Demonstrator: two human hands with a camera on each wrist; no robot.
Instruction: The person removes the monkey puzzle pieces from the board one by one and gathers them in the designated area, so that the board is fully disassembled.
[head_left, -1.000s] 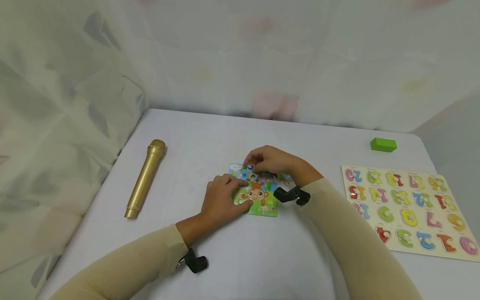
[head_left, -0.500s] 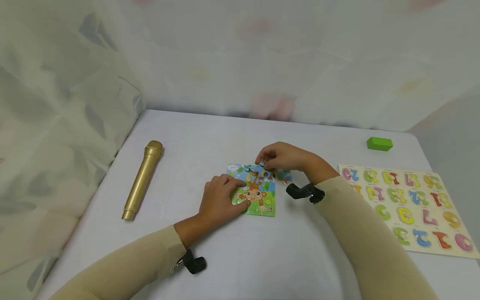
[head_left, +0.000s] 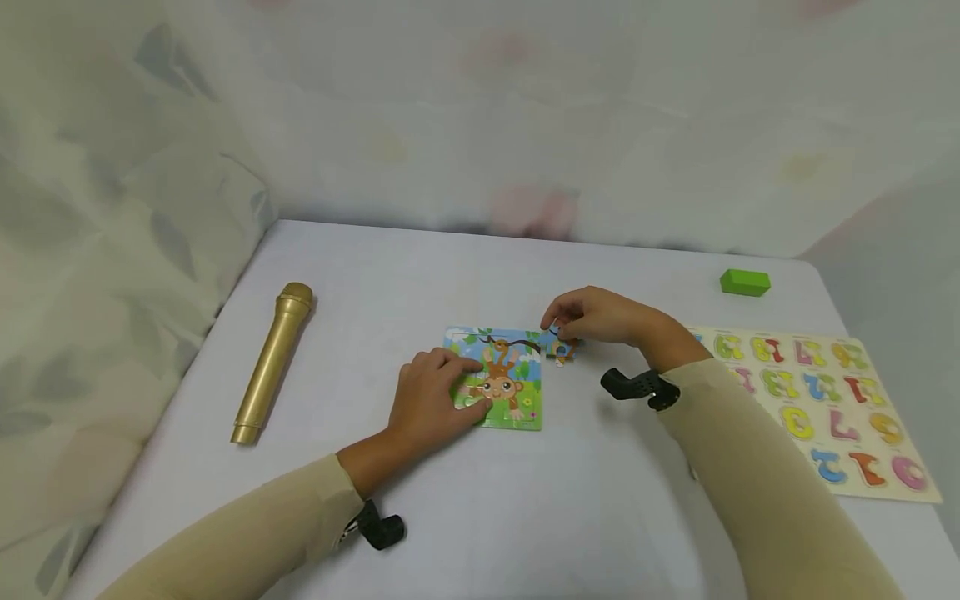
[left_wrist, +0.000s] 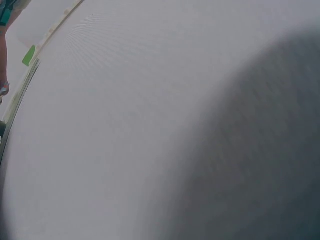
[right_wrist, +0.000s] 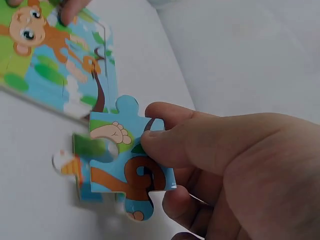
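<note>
Right hand: out it has swung to the right, off the top of the puzzle board and just past its upper right corner!
Beige sleeves: nearest of all, reaching in from the bottom.
Left hand: staying put, relaxed, thumb and forefinger stretched over the board's left side; only the head view shows that, the left wrist giving mostly tabletop and dark blur.
Board picture: printed monkey dangling head-down mid-table, green below, blue above.
Puzzle piece: pinched in the right hand, just beside that corner; the right wrist view reads it best, with bare foot, brown curl, blue sky.
Second piece: blurred, partly hidden behind the first.
Elbow room: white tabletop runs from board to gold microphone; rightward, the number board lies partly behind the sleeve.
Far side: green block near the back edge, patterned cloth beyond.
</note>
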